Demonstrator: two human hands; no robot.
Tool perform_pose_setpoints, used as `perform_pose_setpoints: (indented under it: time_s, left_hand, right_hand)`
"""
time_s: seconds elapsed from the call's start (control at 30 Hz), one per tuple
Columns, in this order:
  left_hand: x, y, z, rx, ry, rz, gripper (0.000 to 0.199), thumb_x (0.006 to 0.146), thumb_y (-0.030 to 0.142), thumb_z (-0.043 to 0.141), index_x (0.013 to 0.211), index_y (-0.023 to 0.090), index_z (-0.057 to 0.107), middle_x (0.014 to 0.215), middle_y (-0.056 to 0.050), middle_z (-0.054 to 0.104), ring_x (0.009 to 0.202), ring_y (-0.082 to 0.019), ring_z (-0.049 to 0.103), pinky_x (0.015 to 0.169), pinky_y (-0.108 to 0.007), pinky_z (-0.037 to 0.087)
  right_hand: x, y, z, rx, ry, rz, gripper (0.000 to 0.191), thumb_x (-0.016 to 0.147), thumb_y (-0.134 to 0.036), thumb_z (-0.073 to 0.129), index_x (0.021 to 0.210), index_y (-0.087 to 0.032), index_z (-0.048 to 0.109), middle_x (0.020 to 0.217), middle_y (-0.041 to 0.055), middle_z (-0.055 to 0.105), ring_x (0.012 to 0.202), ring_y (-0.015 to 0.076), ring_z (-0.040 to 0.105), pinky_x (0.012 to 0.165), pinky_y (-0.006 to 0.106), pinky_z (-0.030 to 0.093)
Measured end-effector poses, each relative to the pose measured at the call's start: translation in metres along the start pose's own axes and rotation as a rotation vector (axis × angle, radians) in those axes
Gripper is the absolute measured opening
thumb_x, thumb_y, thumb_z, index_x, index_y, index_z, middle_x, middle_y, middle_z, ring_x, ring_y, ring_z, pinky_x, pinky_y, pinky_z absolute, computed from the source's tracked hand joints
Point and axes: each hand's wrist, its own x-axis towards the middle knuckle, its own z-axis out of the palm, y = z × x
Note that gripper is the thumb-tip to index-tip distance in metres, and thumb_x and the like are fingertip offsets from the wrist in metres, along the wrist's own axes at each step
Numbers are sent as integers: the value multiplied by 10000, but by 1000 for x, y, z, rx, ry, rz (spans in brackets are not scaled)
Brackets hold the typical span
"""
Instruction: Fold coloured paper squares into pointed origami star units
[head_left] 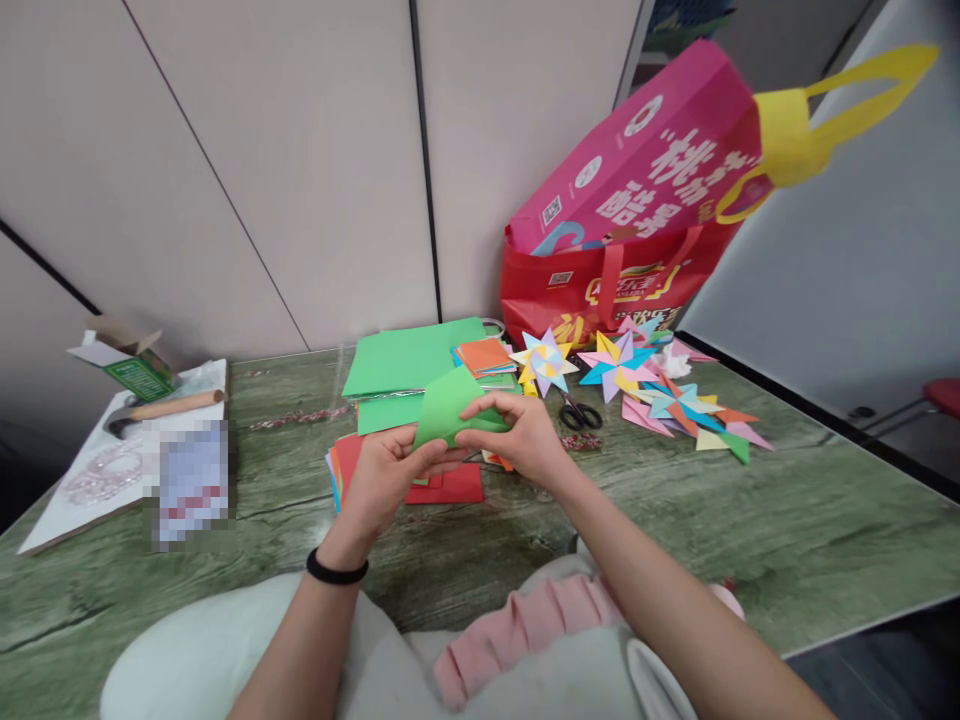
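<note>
A light green sheet of paper (447, 405) is held up between both hands, its right side bent over or folded. My left hand (386, 475) grips its lower left edge, thumb on top and fingers beneath. With thumb and index finger, my right hand (521, 438) pinches its right part. Below the hands lie a red paper piece (457, 485) and a stack of coloured sheets (345, 462). Behind are larger green sheets (409, 358) and a pile of small squares with orange on top (484, 355).
Folded paper stars (546, 362) and black scissors (580, 412) lie to the right. Behind them stands a red bag (555, 285) holding a pink box (637, 150). At left, a wooden-handled hammer (180, 404) rests on a white board (60, 510), beside a small green box (135, 370).
</note>
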Motion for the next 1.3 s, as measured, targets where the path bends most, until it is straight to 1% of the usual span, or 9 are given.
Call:
perform_pose_setpoints:
  time_s: [0.17,0.3,0.43,0.53,0.63,0.8,0.93,1.1,1.3]
  left_hand:
    - [0,-2,3,-10,16,40,272,639,338,723,812,133,676,740,-42,723,731,-240,689,715,-380,566]
    - [1,-5,5,2,64,71,256,620,349,734,725,129,654,675,-29,713,697,-240,689,705,-387,569]
    - [2,-6,5,21,91,96,232,625,343,732,677,135,644,650,-16,711,664,-226,688,732,-391,564]
    - [1,-5,5,25,66,86,216,638,323,726,719,133,662,656,-18,713,664,-224,689,751,-397,558]
    - [1,-3,4,18,62,69,211,643,306,724,729,124,659,663,-29,714,688,-232,690,747,-394,558]
    - [2,-5,4,-2,86,74,254,632,313,732,765,114,650,685,-35,711,758,-250,688,750,-385,554]
    - [3,-5,4,-18,117,93,224,625,298,738,642,130,591,623,-9,681,740,-255,691,739,-391,558]
    - [4,-4,4,-9,168,84,252,613,268,743,601,138,528,566,12,631,711,-250,694,727,-367,565]
    - [5,-4,2,-37,183,79,328,608,261,746,558,165,436,494,52,540,691,-248,694,694,-344,567]
  right_hand:
    - [-1,4,3,13,48,-12,303,607,-288,747,844,-180,593,831,17,623,791,169,568,692,271,438]
    - [-1,4,6,22,79,-44,460,608,-272,741,1011,-204,531,1029,48,593,953,196,558,822,310,442]
    - [-2,2,7,29,52,-9,654,577,-282,756,1152,-212,452,1104,77,571,946,211,571,789,325,472]
    - [-2,3,7,50,43,7,686,562,-269,760,1165,-207,438,1141,89,556,972,221,570,802,333,477]
    - [-2,6,6,95,16,44,662,582,-220,732,1168,-213,425,1032,72,608,895,212,603,749,327,497]
    - [0,10,3,204,-49,86,625,629,-154,654,1191,-209,387,854,24,635,701,152,623,611,262,506]
    - [2,11,3,341,-78,145,578,634,-153,623,1159,-230,393,824,1,621,680,137,633,631,272,535]
    - [5,11,2,414,-29,225,571,579,-139,645,1101,-233,434,751,-28,598,678,149,640,634,305,562]
    - [8,13,-5,458,45,262,575,530,-148,690,1052,-218,458,677,-64,557,591,111,603,632,320,575]
